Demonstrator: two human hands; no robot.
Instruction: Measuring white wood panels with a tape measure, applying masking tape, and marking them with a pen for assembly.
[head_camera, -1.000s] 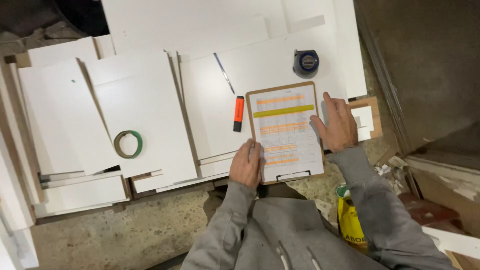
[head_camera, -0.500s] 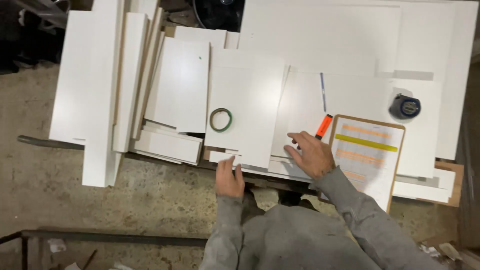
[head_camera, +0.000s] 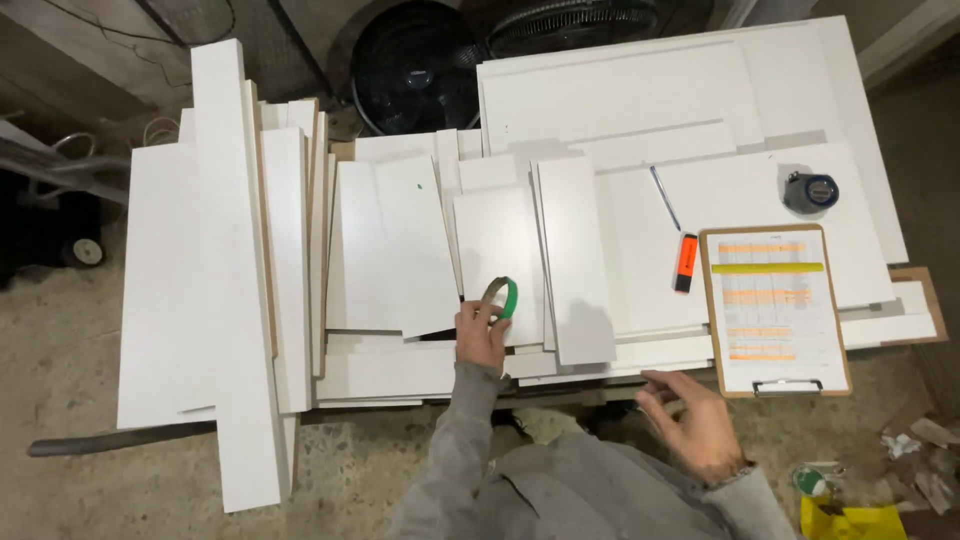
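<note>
My left hand (head_camera: 481, 331) grips a green tape roll (head_camera: 503, 297) and tilts it up off a stack of white boards (head_camera: 420, 240). My right hand (head_camera: 692, 420) hovers with fingers spread just off the near edge of the boards, holding nothing, close to the bottom of a clipboard (head_camera: 772, 305) that carries a sheet with orange and yellow marked rows. An orange highlighter (head_camera: 685, 262) lies left of the clipboard. A thin pen or rod (head_camera: 664, 197) lies above the highlighter. A blue tape measure (head_camera: 810, 191) sits on a board at the right.
Long white panels (head_camera: 225, 260) are stacked at the left, overhanging the near edge. A large white panel (head_camera: 680, 90) lies at the back right. Two black fans (head_camera: 420, 65) stand behind the boards. A yellow object (head_camera: 845, 520) and scraps lie on the floor at the right.
My view has shifted left. My left hand reached to the green tape roll and lifted its edge. My right hand came off the boards and now hovers near the clipboard's bottom.
</note>
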